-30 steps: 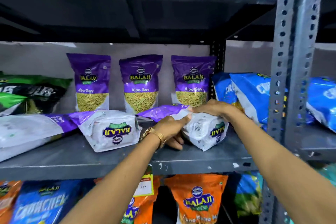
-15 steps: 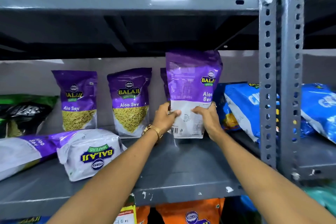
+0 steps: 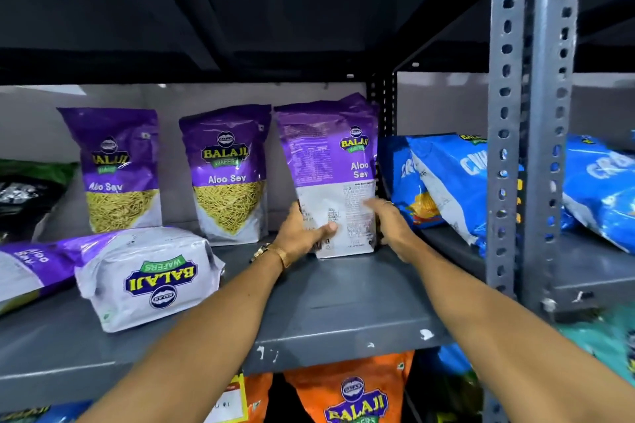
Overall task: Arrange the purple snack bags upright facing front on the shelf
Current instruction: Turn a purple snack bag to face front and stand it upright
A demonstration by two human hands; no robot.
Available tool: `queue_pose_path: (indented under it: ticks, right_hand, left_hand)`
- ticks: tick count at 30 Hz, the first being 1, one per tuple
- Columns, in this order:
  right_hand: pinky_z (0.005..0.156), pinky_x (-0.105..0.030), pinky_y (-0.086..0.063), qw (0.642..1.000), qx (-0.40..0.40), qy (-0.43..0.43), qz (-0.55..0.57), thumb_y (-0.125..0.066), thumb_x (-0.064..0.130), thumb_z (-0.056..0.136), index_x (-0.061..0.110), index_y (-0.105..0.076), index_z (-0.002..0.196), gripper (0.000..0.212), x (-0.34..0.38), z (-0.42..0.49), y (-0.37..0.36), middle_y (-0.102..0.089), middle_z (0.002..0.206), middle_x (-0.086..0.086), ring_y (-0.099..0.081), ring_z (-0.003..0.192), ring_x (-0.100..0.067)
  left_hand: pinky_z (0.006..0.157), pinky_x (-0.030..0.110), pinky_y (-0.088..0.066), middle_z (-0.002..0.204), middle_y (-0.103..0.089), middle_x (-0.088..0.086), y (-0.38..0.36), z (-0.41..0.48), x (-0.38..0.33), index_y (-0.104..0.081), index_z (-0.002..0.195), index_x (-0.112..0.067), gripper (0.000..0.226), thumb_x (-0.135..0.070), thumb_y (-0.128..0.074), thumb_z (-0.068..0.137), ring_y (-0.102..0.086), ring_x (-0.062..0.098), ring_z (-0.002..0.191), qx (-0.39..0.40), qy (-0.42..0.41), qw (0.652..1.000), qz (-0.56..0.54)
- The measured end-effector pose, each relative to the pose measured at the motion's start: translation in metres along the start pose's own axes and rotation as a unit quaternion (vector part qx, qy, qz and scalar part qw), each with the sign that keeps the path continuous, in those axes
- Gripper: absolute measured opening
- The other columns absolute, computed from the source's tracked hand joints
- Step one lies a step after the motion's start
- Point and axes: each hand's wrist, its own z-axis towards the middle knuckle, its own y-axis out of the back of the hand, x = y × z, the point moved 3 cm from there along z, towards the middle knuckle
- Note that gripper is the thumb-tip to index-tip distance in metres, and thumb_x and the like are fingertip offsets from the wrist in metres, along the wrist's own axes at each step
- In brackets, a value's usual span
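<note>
- Both hands are gripping one purple snack bag [image 3: 330, 178], which is standing upright on the grey shelf [image 3: 343, 312] with its printed back panel turned toward the camera.
- The left hand [image 3: 302, 233] is clamping the bag's lower left edge, thumb lying across the white panel.
- The right hand [image 3: 391, 227] is pressing against the lower right edge, fingers curled around that side.
- The held bag is standing just beside a second upright purple bag [image 3: 228, 175], and a third upright bag [image 3: 117, 168] is standing farther left; both are showing their fronts.
- A fourth purple-and-white bag [image 3: 151, 278] is lying on its side near the shelf's front edge, its logo upside down.
- Another purple bag [image 3: 31, 268] is lying flat at the far left, touching the fourth one.
- Blue snack bags [image 3: 446, 182] are leaning to the right of the held bag.
</note>
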Motion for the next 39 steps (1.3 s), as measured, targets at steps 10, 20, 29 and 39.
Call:
queue_pose_path:
  ticks: [10, 20, 29, 39]
  right_hand:
    - [0.076, -0.043, -0.053, 0.974, -0.188, 0.122, -0.043, -0.023, 0.072, 0.086, 0.021, -0.065, 0.048, 0.076, 0.008, -0.007, 0.018, -0.059, 0.048, 0.001, -0.060, 0.060, -0.023]
    - [0.092, -0.029, -0.045, 0.989, -0.105, 0.024, 0.100, -0.068, 0.030, 0.082, 0.003, -0.058, 0.121, 0.049, 0.000, 0.000, 0.013, -0.066, 0.114, -0.006, -0.060, 0.105, -0.019]
    - [0.039, -0.021, -0.045, 0.971, -0.189, 0.078, 0.123, -0.054, 0.044, 0.090, 0.007, -0.074, 0.070, 0.047, 0.003, 0.000, 0.016, -0.069, 0.056, -0.001, -0.054, 0.036, -0.005]
    - [0.099, -0.045, -0.048, 0.994, -0.074, -0.027, 0.076, -0.047, 0.041, 0.094, 0.007, -0.068, 0.110, 0.043, -0.008, 0.012, -0.002, -0.070, 0.113, -0.016, -0.065, 0.108, -0.033]
  left_hand:
    - [0.086, 0.026, -0.049, 0.102, -0.058, 0.011, 0.010, -0.007, -0.003, -0.057, 0.102, -0.006, 0.033, -0.008, -0.077, 0.076, -0.053, 0.020, 0.094, -0.086, 0.006, 0.996, -0.002]
    - [0.110, 0.044, -0.037, 0.132, -0.046, 0.001, -0.010, -0.032, -0.027, -0.041, 0.132, -0.023, 0.107, -0.090, -0.043, 0.048, -0.047, 0.019, 0.121, 0.021, 0.038, 0.998, 0.051]
    - [0.070, 0.016, -0.050, 0.102, -0.060, -0.005, -0.008, -0.025, -0.022, -0.042, 0.105, -0.019, 0.076, -0.037, -0.092, 0.050, -0.062, 0.006, 0.089, -0.006, 0.019, 1.000, -0.012]
    - [0.081, 0.031, -0.055, 0.103, -0.059, 0.012, 0.021, -0.013, 0.003, -0.055, 0.121, 0.006, 0.034, 0.000, -0.061, 0.088, -0.057, 0.024, 0.096, 0.010, 0.069, 0.995, -0.068]
